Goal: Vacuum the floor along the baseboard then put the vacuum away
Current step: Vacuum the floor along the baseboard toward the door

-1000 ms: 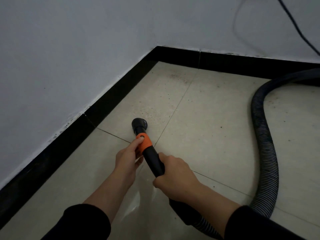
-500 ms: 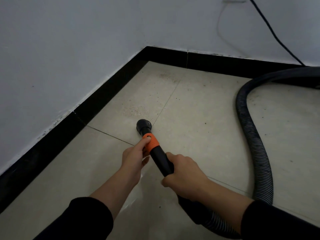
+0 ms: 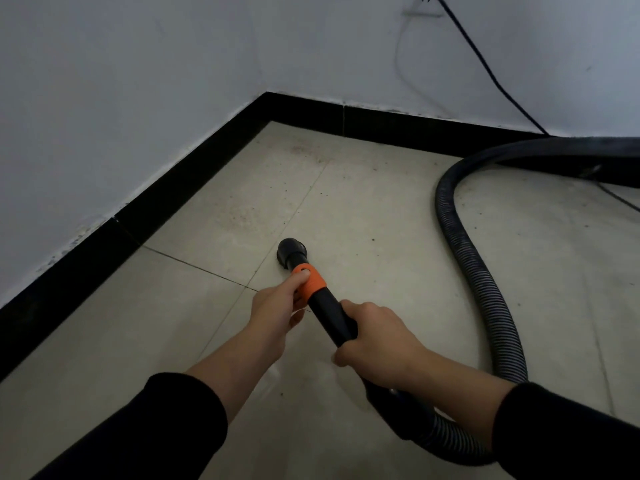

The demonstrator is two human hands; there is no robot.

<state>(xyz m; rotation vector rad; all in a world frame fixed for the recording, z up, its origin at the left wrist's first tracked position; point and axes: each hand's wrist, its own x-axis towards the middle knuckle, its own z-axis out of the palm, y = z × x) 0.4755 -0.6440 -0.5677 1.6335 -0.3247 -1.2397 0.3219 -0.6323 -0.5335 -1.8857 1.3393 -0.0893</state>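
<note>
A black vacuum wand (image 3: 327, 308) with an orange collar (image 3: 310, 280) points down at the beige tiled floor (image 3: 374, 230). Its round nozzle (image 3: 291, 252) sits on the tile, apart from the black baseboard (image 3: 194, 188) that runs along the left wall into the corner. My left hand (image 3: 277, 306) grips the wand at the orange collar. My right hand (image 3: 374, 341) grips the black tube just behind it. A ribbed black hose (image 3: 481, 271) loops from under my right arm toward the back right. The vacuum body is out of view.
White walls meet in a corner at the back. Dust specks lie on the tiles near that corner (image 3: 304, 157). A thin black power cord (image 3: 485, 67) hangs down the back wall from an outlet (image 3: 426, 0) to the floor at the right.
The nozzle and both hands have slid to the right, away from the left baseboard. The view has shifted, showing more of the back wall and outlet.
</note>
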